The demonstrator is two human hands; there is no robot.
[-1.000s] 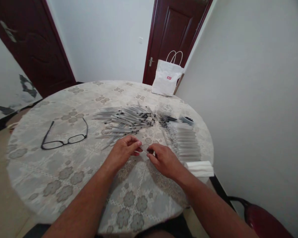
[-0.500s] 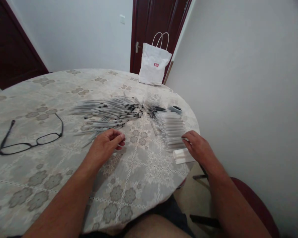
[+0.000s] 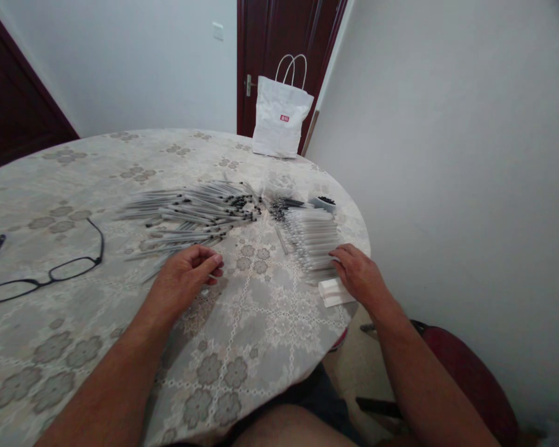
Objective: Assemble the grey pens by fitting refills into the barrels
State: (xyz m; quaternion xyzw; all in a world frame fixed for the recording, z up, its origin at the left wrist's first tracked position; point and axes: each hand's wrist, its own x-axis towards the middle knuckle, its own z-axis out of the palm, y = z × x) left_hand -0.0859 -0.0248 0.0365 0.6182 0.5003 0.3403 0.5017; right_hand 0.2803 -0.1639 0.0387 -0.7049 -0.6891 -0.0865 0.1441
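My left hand (image 3: 193, 273) is just above the cloth, thumb pressed to curled fingers; anything inside is hidden. Just behind it is a loose spread of slim whitish-grey pens (image 3: 190, 208) with black ends, most of them pointing right. My right hand (image 3: 356, 273) is at the right end of a neat stack of white pen barrels (image 3: 314, 236). Its thumb and bent fingers are close together at the barrel ends, and I cannot make out what is between them. A white block-like holder (image 3: 333, 292) lies below that hand, partly covered by it.
Behind the stack are small black parts (image 3: 291, 203), a small bowl (image 3: 323, 203) of black pieces and a clear plastic bag (image 3: 279, 184). Eyeglasses (image 3: 41, 282) lie at left. A white paper bag (image 3: 282, 118) stands at the table's back edge. A wall runs along the right.
The view has turned slightly right, so everything on the table appears shifted left. My right hand has moved a little further in over the barrel ends. My left hand keeps nearly the same pose.
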